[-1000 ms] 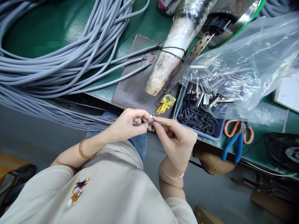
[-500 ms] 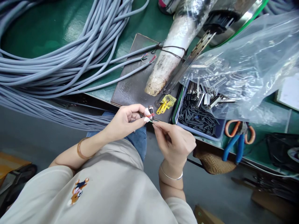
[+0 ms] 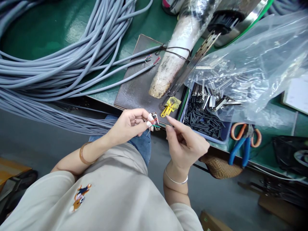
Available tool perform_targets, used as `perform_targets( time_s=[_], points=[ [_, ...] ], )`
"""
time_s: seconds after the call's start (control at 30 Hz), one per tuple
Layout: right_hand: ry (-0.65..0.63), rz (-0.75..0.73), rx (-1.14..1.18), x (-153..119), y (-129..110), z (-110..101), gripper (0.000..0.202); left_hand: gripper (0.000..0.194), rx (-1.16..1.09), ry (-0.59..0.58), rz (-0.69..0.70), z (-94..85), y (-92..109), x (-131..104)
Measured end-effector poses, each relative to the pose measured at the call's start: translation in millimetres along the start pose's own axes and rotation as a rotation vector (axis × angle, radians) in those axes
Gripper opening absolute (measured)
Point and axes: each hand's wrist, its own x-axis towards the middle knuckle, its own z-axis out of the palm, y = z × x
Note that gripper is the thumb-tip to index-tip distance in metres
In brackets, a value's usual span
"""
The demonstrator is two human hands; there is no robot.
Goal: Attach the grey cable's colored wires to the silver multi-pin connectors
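Thumb and fingers of my left hand (image 3: 131, 125), with white covers on the tips, pinch a small metal-shelled cable connector (image 3: 155, 120) in front of the bench edge. Thin red, white and green wires (image 3: 154, 125) run from the fingertips across the connector's back. My right hand (image 3: 185, 139) is to the right of it, apart from the connector. Its index finger and thumb are spaced apart, and I make out nothing held between them. Just beyond the hands, a yellow clip-like tool (image 3: 169, 108) lies on a dark board (image 3: 134, 86).
A blue tray (image 3: 222, 139) holds short black tubes (image 3: 199, 122) and metal connectors (image 3: 207, 96), partly under a clear bag (image 3: 264, 73). Pliers (image 3: 246, 144) lie to its right. A wrapped, white-ended rod (image 3: 168, 67) juts over the board. Grey cables (image 3: 72, 64) fill the left.
My right hand has drawn back to the right, away from the connector and wires, and its fingertips have parted. In my left hand the connector is tilted differently and shows more of itself.
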Motion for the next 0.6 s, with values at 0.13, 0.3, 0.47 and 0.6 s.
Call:
perform_targets(
  time_s=[0.13, 0.3, 0.47, 0.6],
  points=[
    [-0.084, -0.040, 0.015, 1, 2, 4, 0.032, 0.010, 0.000, -0.018, -0.019, -0.8, 0, -1],
    [-0.073, -0.129, -0.006, 1, 1, 6, 0.038, 0.009, -0.023, 0.016, -0.019, -3.1, -7, -1],
    [-0.002, -0.141, -0.073, -4, 1, 12, 0.040, 0.015, -0.062, 0.066, 0.018, -1.9, -8, 0],
    [0.042, -0.104, -0.083, -8, -1, 15, 0.037, 0.015, -0.069, 0.086, 0.016, -0.9, -8, -1]
  ],
)
